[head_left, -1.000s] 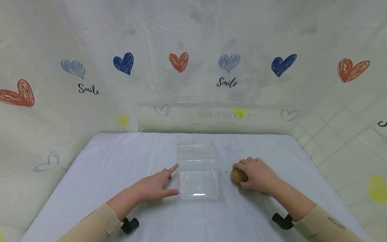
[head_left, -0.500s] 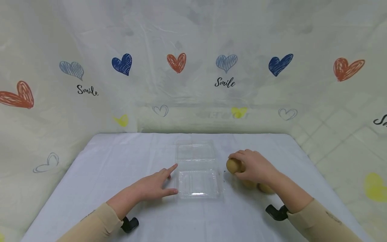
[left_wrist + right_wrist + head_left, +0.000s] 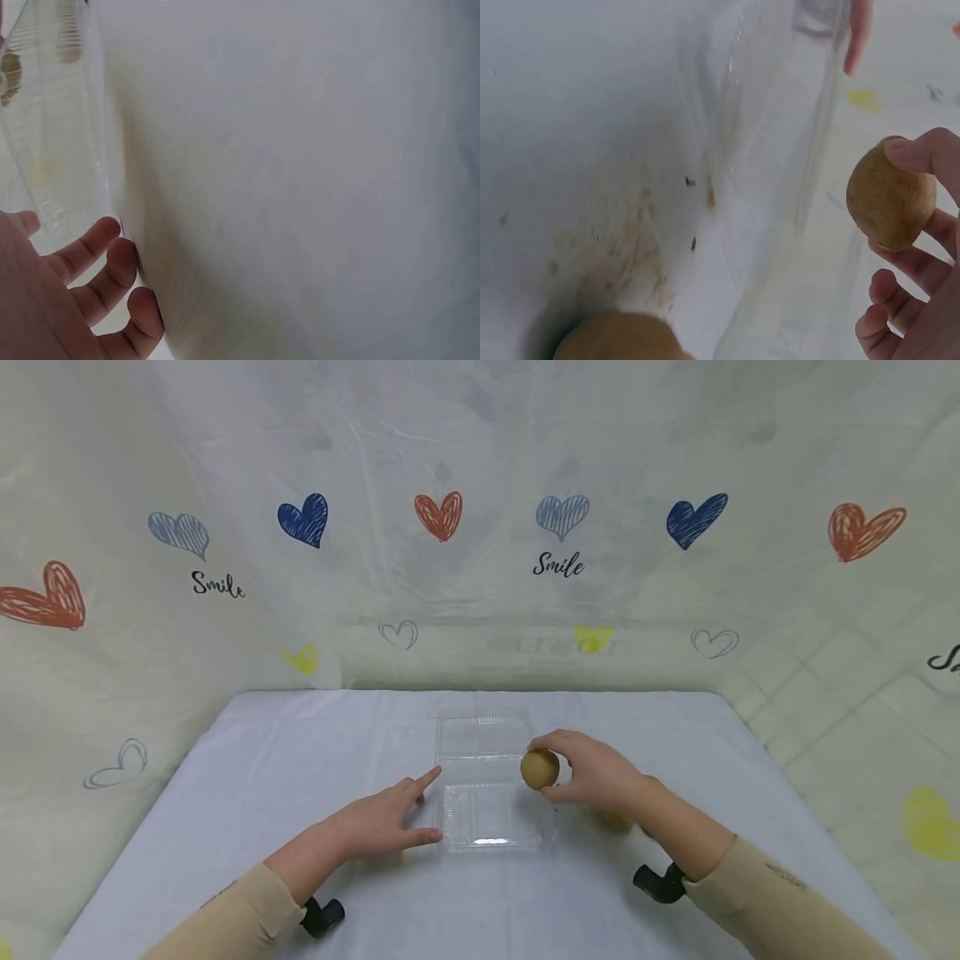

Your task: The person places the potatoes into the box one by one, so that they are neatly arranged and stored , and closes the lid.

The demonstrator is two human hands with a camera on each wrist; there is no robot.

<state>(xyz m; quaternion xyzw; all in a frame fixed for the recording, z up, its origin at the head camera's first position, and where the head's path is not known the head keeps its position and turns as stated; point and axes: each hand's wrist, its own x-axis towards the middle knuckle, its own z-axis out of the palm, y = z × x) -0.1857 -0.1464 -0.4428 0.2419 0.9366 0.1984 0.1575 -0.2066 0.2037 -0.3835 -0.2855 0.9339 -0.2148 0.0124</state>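
My right hand point(image 3: 596, 770) pinches a brown potato point(image 3: 540, 770) between thumb and fingers, over the right side of an open clear plastic clamshell box point(image 3: 491, 842). In the right wrist view the thumb lies on top of this potato point(image 3: 889, 196), with fingertips below it. My left hand point(image 3: 386, 822) stays at the box's left edge, index finger and thumb stretched out to its rim. Its other fingers point(image 3: 105, 281) rest against the cloth in the left wrist view. Another potato point(image 3: 615, 821) lies under the right wrist, partly hidden.
A white cloth point(image 3: 337, 727) covers the table. The box's lid point(image 3: 486, 735) lies folded back, away from me. Dirt smudges point(image 3: 626, 251) and crumbs mark the cloth right of the box, near a potato point(image 3: 619, 337). Behind hangs a curtain point(image 3: 480, 585) printed with hearts.
My right hand has lifted the potato from the cloth and carried it left to the box, uncovering potatoes beneath the arm. My left hand has not moved.
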